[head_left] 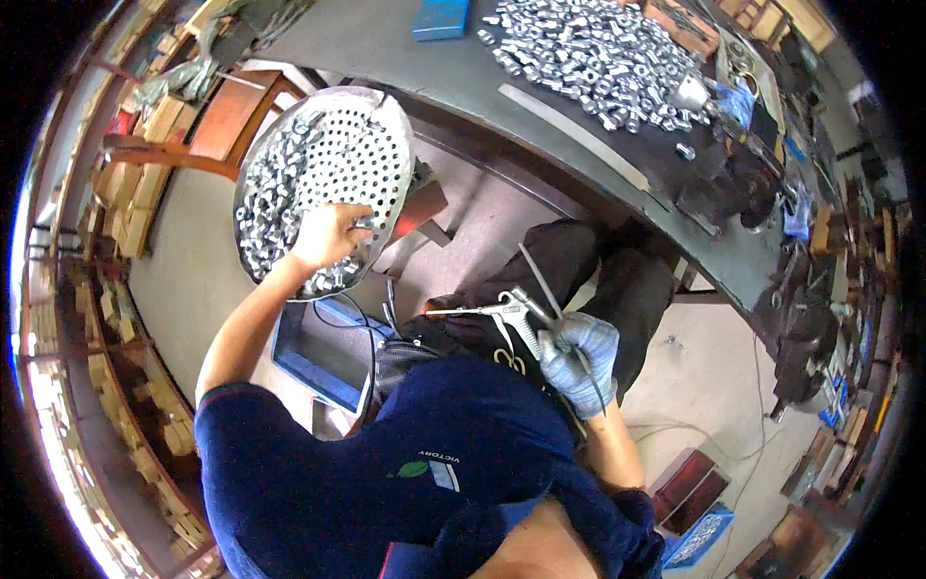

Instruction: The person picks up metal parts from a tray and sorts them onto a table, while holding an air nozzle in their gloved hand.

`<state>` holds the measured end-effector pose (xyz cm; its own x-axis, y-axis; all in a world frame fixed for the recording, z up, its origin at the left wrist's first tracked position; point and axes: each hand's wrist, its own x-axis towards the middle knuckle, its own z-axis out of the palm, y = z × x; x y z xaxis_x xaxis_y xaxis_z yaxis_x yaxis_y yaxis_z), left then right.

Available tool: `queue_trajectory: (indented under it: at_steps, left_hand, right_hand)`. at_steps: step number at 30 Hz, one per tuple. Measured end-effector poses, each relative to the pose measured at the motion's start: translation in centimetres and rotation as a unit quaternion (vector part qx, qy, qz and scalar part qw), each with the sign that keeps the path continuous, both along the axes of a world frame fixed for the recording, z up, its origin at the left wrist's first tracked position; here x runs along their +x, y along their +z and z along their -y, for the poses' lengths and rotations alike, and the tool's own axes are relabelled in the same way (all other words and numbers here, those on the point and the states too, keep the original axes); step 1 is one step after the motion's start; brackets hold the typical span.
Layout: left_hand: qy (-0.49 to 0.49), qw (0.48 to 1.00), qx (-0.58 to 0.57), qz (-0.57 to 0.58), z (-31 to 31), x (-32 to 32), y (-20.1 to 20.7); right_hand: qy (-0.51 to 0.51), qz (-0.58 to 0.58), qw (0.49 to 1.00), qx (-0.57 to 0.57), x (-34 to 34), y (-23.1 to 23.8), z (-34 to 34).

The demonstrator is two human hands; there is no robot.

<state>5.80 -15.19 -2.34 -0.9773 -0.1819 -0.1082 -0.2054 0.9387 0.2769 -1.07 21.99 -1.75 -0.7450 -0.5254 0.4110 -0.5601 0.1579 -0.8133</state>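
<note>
My bare left hand (333,234) is over a round perforated metal pan (394,125), its fingers pinched on a small silver fitting (364,223). Shiny metal fittings (260,207) lie heaped along the pan's left and lower side. My right hand (582,359), in a pale grey-blue glove, is closed around a slim dark metal rod (540,280) that sticks out above and below the fist. The same hand grips the handle of a silver air blow gun (521,323), whose nozzle points left. A short metal cylinder (524,295) sits beside the rod; whether it is attached cannot be told.
A dark workbench (386,43) carries a large pile of fittings (598,63), a flat metal strip (574,135) and a blue box (441,17). A blue bin (318,362) stands below the pan. Left is a wooden chair (227,125); crates (690,490) and hoses are on the floor, right.
</note>
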Motion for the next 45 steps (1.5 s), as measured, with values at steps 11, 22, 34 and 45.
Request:
queue_trajectory:
  at_steps: [11, 22, 34, 45]
  left_hand:
    - [-0.197, 0.934, 0.283, -0.093, -14.5, -4.1, 4.9]
    - [-0.231, 0.912, 0.339, -0.022, -15.1, -6.0, 4.8]
    - [-0.074, 0.957, 0.265, -0.095, -13.6, -7.5, 2.0]
    - [-0.157, 0.950, 0.151, -0.225, -14.1, -7.5, 0.2]
  right_hand:
    - [0.015, -0.072, 0.993, 0.090, -0.7, 2.9, 0.9]
    - [-0.012, 0.027, 1.000, 0.002, -0.6, 0.3, 0.3]
    - [0.014, 0.028, 0.996, -0.087, 0.1, 2.1, -1.7]
    - [0.050, -0.004, 0.995, -0.082, 0.5, 3.1, -0.1]
